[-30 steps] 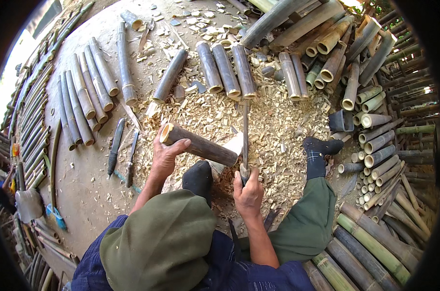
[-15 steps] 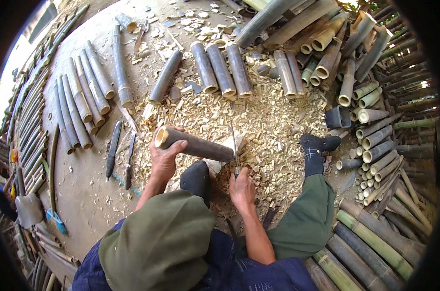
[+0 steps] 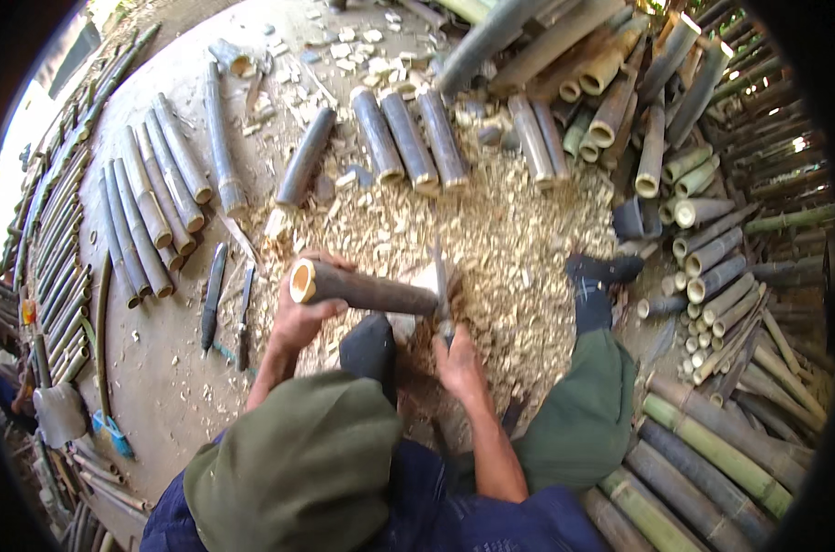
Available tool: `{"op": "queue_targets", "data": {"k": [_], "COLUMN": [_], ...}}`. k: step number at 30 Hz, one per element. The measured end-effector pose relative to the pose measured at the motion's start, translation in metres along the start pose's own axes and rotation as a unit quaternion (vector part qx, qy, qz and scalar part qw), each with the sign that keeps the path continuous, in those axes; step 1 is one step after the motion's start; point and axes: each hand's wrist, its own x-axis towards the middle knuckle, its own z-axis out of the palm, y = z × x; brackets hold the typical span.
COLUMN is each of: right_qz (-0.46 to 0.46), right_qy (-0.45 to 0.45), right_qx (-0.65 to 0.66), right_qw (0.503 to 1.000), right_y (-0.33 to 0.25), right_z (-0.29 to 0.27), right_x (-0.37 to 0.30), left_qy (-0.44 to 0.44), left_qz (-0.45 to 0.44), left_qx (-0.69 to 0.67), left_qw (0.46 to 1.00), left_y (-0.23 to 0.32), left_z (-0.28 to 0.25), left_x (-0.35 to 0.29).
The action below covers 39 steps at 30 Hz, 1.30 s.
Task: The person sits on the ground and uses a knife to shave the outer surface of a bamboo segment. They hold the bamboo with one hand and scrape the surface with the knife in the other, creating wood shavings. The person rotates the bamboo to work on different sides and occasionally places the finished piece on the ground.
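My left hand (image 3: 298,317) is wrapped round a dark bamboo tube (image 3: 367,292) near its open, pale-rimmed end. The tube lies slanting across the front of me, its other end over a pale wooden block (image 3: 426,279) that it partly hides. In my right hand (image 3: 460,361), closed on the handle, is a long-bladed knife (image 3: 440,271). Its blade points away from me and stands right at the tube's far end; whether it touches is unclear. My dark-socked left foot (image 3: 369,345) rests just below the tube.
Pale wood chips (image 3: 518,248) cover the ground. Cut bamboo tubes (image 3: 403,138) lie in a row beyond, with more at left. Two knives (image 3: 215,290) lie left of my hand. Bamboo piles (image 3: 702,248) and a dark container (image 3: 640,219) stand at right.
The bamboo tube has turned in my left hand, its open end showing a different side. The knife's blade stands more upright, showing more of its flat, still by the tube's far end.
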Motion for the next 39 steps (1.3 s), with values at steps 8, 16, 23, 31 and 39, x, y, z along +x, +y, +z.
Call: {"op": "queue_targets", "data": {"k": [8, 16, 23, 31, 39], "right_qz": [-0.028, -0.013, -0.053, -0.046, -0.034], "right_qy": [0.090, 0.083, 0.100, 0.127, 0.117], "right_qx": [0.020, 0.082, 0.077, 0.075, 0.089], "right_qw": [0.995, 0.993, 0.991, 0.988, 0.989], "right_y": [0.044, 0.065, 0.066, 0.083, 0.070], "right_z": [0.028, 0.064, 0.077, 0.067, 0.081], "right_x": [-0.005, 0.010, 0.014, 0.014, 0.014], "left_qy": [-0.043, 0.118, 0.246, 0.310, 0.254], "left_qz": [-0.032, -0.079, -0.021, -0.026, -0.165], "left_qx": [0.017, 0.051, 0.320, 0.657, 0.334], "left_qw": [0.998, 0.989, 0.915, 0.687, 0.892], "left_y": [0.007, -0.078, -0.054, -0.026, -0.032], "left_z": [0.027, 0.052, -0.030, -0.041, -0.139], "left_x": [0.008, 0.061, 0.211, 0.216, 0.213]}}
